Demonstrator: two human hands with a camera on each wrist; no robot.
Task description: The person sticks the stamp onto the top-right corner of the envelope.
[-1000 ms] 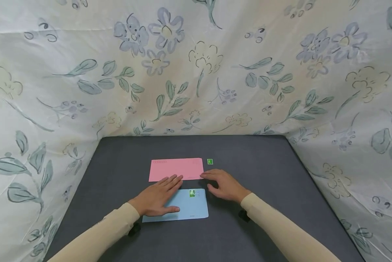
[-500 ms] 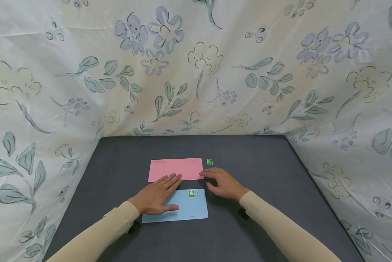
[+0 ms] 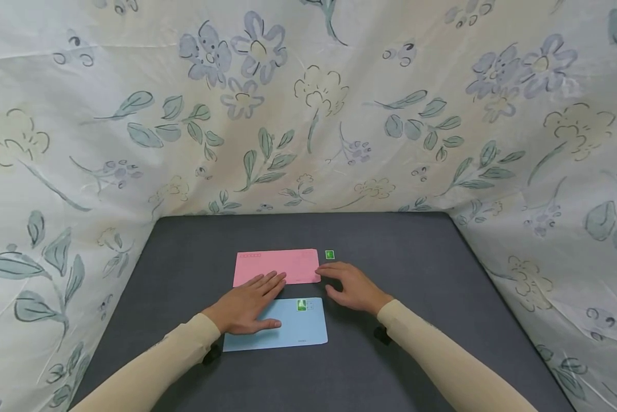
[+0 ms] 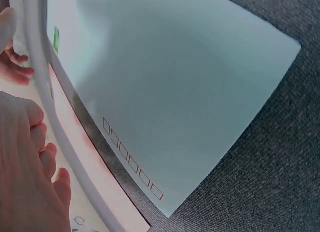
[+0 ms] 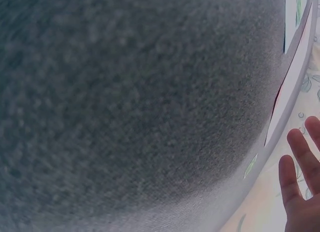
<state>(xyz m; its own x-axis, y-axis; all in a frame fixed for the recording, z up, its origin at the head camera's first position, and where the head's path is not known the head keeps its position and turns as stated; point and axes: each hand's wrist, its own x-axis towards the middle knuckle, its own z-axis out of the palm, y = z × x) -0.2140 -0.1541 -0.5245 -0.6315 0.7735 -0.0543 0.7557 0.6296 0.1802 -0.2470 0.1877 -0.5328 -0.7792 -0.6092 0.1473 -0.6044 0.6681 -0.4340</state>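
Observation:
In the head view a pink envelope (image 3: 267, 266) lies on the dark table, with a light blue envelope (image 3: 300, 329) nearer to me. My left hand (image 3: 249, 306) is spread flat, its fingertips on the pink envelope's lower edge and its palm and thumb over the blue one. My right hand (image 3: 352, 288) has its fingertips at the pink envelope's right edge, fingers slightly bent and thumb apart. A green stamp (image 3: 301, 305) sits at the blue envelope's upper right. A second green stamp (image 3: 329, 254) lies on the table beside the pink envelope's upper right corner.
The dark grey tabletop (image 3: 416, 246) spreads out around the envelopes. A flowered cloth (image 3: 391, 114) hangs behind the table and along both sides. In the left wrist view, a row of red boxes (image 4: 133, 164) is printed on the blue envelope.
Both hands stay almost still. The right hand's fingertips have shifted very slightly away from me; the envelopes and the loose stamp look unmoved.

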